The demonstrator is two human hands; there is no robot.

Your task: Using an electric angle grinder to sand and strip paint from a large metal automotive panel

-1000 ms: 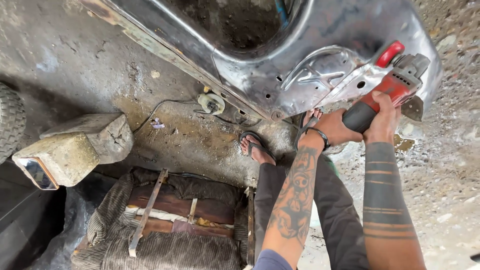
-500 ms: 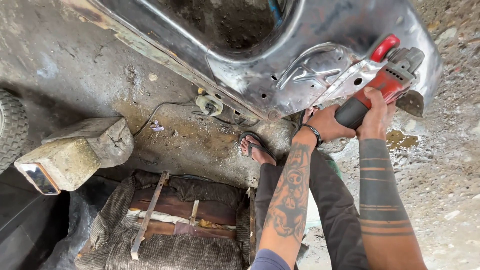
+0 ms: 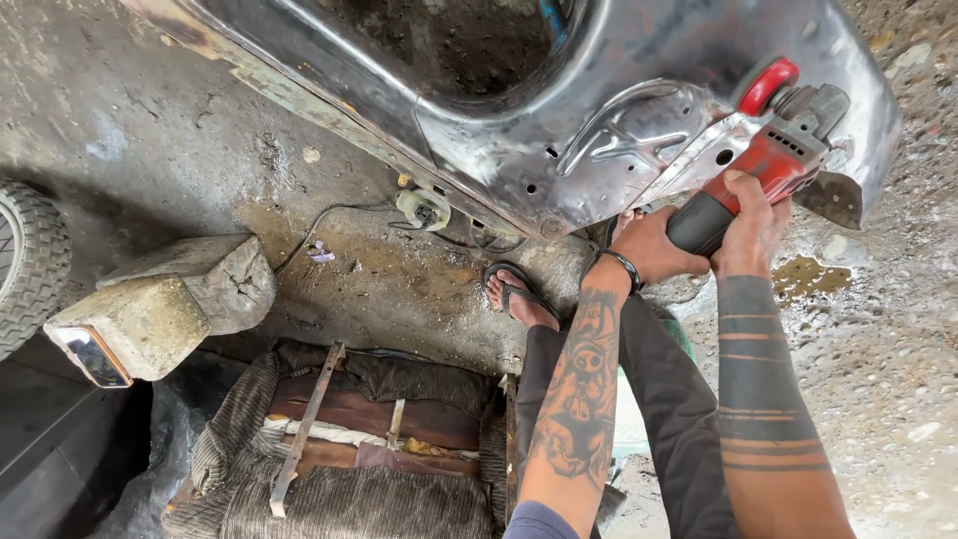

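A red and grey angle grinder rests against the bare metal car body panel at the upper right. My right hand grips the grinder's dark body near the red housing. Just behind it, my left hand clasps the grinder's black rear end and wears a dark wristband. Both forearms are tattooed. The grinder's red side handle sticks up above the tool. My foot in a flip-flop sandal stands on the concrete below the panel.
A concrete block lies at the left beside a tyre. A worn cloth-covered seat sits at the bottom centre. A small round part with a cable lies on the stained concrete floor.
The grinder and both hands have shifted slightly up and right along the panel. The grip is unchanged.
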